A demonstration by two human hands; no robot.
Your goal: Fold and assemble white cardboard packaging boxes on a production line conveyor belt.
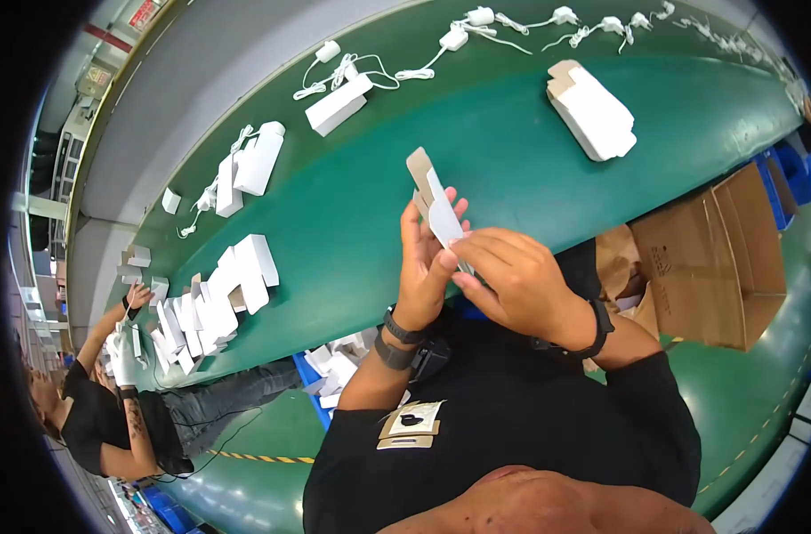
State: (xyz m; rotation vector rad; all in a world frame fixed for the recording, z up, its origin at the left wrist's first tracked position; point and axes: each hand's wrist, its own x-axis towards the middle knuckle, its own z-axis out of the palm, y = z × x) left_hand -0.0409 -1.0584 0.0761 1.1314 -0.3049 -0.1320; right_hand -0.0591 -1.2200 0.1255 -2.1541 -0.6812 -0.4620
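Observation:
Between my two hands is a small white cardboard box (444, 219), tilted over the near edge of the green table, with a brown inner flap standing up at its far end. My left hand (420, 267) wraps round it from the left, thumb on the near side. The fingers of my right hand (516, 274) pinch its near end; what they press on there is partly hidden. Farther off to the right, a stack of flattened white cartons (594, 114) lies on the table.
White chargers with coiled cables (347, 73) line the table's far side, near a white box (338, 105). Many white boxes (218, 298) are heaped at left, where a co-worker (125, 392) handles some. A blue bin (312, 392) holds white pieces; a brown carton (699, 267) stands right.

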